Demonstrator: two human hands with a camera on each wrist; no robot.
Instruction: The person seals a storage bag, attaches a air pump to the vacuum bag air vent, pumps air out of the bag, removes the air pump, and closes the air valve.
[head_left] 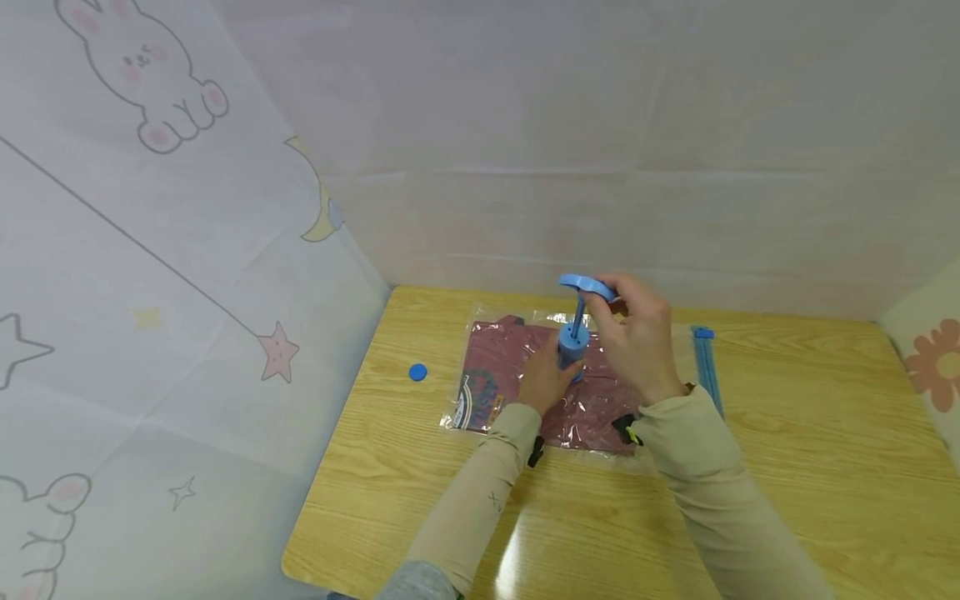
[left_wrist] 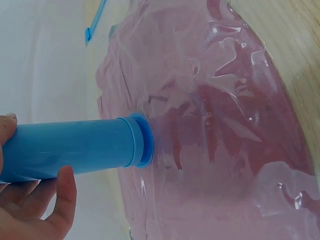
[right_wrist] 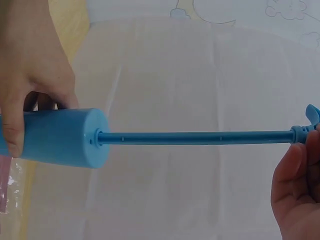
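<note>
Currently, I have my left grip (head_left: 545,377) clasping the blue cylindrical plastic pump (head_left: 573,338) upright on the clear plastic bag (head_left: 449,422) of maroon fabric (head_left: 585,425) on the wood-grain desk (head_left: 810,417), my right grip (head_left: 637,333) grasping its blue handle (head_left: 587,287) above.

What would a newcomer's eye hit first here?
The blue pump standing on the clear bag: the left hand grips its barrel, the right hand holds its handle, with a long rod showing between. Then the maroon cloth inside the bag, and the blue disc on the table, left of the bag.
</note>
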